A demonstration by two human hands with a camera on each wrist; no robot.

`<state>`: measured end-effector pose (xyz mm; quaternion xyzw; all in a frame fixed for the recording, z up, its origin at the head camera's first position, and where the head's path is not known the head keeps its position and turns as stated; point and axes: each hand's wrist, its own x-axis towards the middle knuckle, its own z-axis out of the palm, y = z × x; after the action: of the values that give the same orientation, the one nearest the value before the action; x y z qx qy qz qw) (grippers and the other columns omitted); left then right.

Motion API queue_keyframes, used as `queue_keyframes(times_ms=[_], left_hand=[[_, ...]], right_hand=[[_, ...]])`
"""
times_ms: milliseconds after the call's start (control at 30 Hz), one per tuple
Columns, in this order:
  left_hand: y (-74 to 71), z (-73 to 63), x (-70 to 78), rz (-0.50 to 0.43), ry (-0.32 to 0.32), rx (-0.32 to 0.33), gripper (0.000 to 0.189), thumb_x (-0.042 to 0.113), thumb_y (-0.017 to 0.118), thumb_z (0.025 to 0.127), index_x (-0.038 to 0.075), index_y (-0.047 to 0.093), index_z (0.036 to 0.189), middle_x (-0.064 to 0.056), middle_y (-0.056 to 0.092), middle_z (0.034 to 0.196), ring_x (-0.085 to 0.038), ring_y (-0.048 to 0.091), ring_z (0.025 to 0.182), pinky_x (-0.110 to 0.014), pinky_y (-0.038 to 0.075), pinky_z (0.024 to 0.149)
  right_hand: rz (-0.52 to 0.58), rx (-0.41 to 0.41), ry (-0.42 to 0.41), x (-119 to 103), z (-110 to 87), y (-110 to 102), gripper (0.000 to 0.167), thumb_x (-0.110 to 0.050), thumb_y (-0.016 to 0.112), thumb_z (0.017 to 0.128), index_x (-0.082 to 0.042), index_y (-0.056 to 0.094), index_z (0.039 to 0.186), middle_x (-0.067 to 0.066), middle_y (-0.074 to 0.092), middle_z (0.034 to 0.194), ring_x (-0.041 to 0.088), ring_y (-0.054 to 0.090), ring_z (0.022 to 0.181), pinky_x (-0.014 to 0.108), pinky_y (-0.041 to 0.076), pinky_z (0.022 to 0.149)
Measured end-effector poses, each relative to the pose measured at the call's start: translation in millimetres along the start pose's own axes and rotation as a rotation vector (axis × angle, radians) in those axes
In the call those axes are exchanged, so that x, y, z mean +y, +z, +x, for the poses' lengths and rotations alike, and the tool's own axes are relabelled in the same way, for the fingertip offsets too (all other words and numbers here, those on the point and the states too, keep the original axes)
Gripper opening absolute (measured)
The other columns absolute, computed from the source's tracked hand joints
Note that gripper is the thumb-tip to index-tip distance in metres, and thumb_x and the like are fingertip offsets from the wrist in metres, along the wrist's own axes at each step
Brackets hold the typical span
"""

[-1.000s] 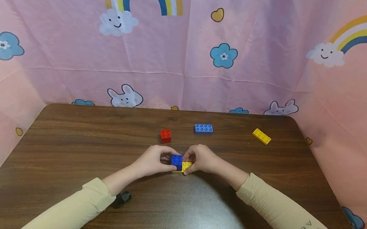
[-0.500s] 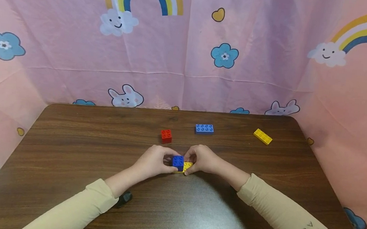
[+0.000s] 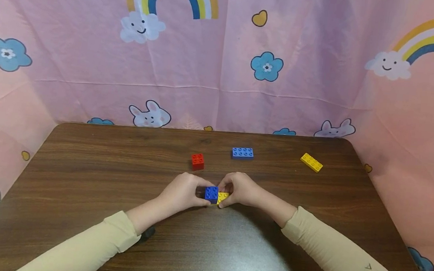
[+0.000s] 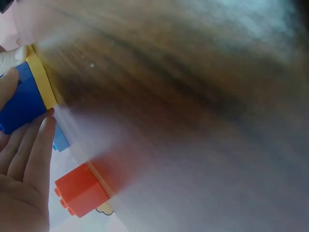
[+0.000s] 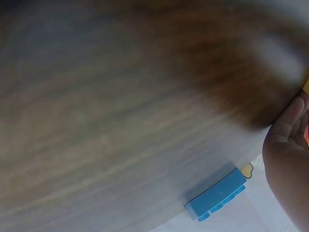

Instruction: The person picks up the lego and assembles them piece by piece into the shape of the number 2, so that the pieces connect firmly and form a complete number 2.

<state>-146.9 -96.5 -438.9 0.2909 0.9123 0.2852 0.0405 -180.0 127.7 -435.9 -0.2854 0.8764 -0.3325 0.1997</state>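
While the left hand [image 3: 184, 191] pinches the blue block [image 3: 211, 194], the right hand [image 3: 244, 189] pinches the yellow plate [image 3: 223, 196] beneath it. This plate lies between both hands, long axis left to right, the block on its left end. Beyond are the red block [image 3: 198, 162], nearer the left hand, the light-blue brick [image 3: 242, 153] and, rightward, the yellow brick [image 3: 311, 162].

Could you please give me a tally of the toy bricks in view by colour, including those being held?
Blue: 2 (dark blue brick, light blue brick)
Yellow: 2 (gripped yellow brick, loose yellow brick)
Red: 1 (red brick)
Total: 5
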Motion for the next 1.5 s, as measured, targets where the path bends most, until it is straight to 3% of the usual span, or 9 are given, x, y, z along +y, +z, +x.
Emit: queue_keyframes(times_ms=[300,533,800,1100,1500], left_hand=[[4.4,-1.7,-2.5,-0.137,-0.039,-0.019,0.036,0.019,0.094,0.082,0.007,0.081,0.114,-0.006,0.083,0.106,-0.015,0.079,0.092,-0.032,0.066,0.083],[3.6,-5.3,-6.2,-0.235,-0.060,-0.040,0.038,0.025,0.089,0.088,0.005,0.080,0.119,-0.009,0.082,0.110,-0.021,0.080,0.100,-0.033,0.066,0.086],[3.5,-6.5,-5.5,-0.394,-0.089,0.009,0.030,0.012,0.088,0.089,0.003,0.079,0.116,-0.013,0.081,0.113,-0.025,0.079,0.103,-0.029,0.066,0.086],[-1.5,-2.7,-4.4,-0.420,-0.162,0.002,0.027,0.009,0.090,0.085,0.002,0.082,0.110,-0.015,0.082,0.108,-0.027,0.081,0.099,-0.031,0.067,0.082],[-7.2,-1.0,0.5,-0.403,-0.188,-0.011,0.026,0.007,0.089,0.086,0.001,0.082,0.110,-0.017,0.081,0.110,-0.030,0.081,0.101,-0.034,0.067,0.084]], right_hand=[[0.010,-0.011,0.013,6,-0.6,3,0.033,-0.011,0.098,0.074,-0.003,0.077,0.098,0.004,0.075,0.090,0.006,0.063,0.079,0.016,0.055,0.071],[-0.003,-0.006,-0.009,6,-0.7,5,0.033,-0.011,0.098,0.073,-0.003,0.078,0.098,0.004,0.075,0.089,0.005,0.063,0.078,0.016,0.054,0.070],[-0.008,0.006,-0.033,3,-3.1,5,0.034,-0.010,0.099,0.073,-0.001,0.078,0.098,0.005,0.075,0.090,0.004,0.063,0.079,0.015,0.054,0.071],[-0.001,0.006,-0.026,2,-1.3,4,0.033,-0.010,0.098,0.073,-0.001,0.078,0.098,0.006,0.075,0.090,0.005,0.064,0.078,0.016,0.054,0.070],[0.007,0.006,-0.032,1,0.2,2,0.034,-0.009,0.098,0.073,0.000,0.078,0.100,0.007,0.075,0.092,0.006,0.065,0.079,0.016,0.055,0.070]])
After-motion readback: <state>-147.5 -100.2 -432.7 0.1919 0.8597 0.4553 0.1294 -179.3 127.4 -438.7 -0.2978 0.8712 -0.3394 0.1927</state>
